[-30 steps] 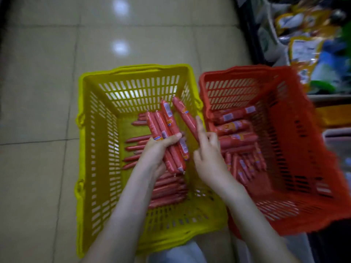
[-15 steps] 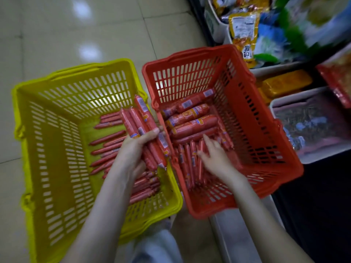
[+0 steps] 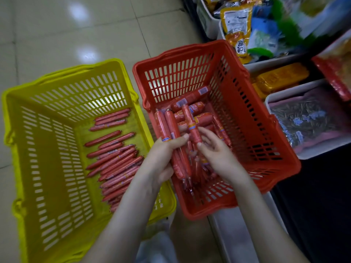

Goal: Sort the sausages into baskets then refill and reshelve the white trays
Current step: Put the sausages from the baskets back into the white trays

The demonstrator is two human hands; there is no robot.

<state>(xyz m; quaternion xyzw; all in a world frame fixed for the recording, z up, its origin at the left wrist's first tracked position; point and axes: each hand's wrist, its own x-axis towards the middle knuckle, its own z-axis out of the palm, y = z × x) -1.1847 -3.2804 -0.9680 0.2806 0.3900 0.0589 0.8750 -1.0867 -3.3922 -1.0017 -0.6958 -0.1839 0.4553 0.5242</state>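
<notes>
Your left hand [image 3: 161,160] swung its sausages [image 3: 169,126] over the red basket [image 3: 247,114]; right hand [image 3: 218,154] pinches one. Likely slick, grip mid-length.

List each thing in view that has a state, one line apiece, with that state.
Left hand: grips a bundle of sausages over the red basket.
Right hand: pinches a single sausage beside the bundle.
Yellow basket: upright, thin sausages lying on its bottom.
Red basket: upright, partly filled with thicker sausages.
White tray: filled with packets too blurred to name.
</notes>
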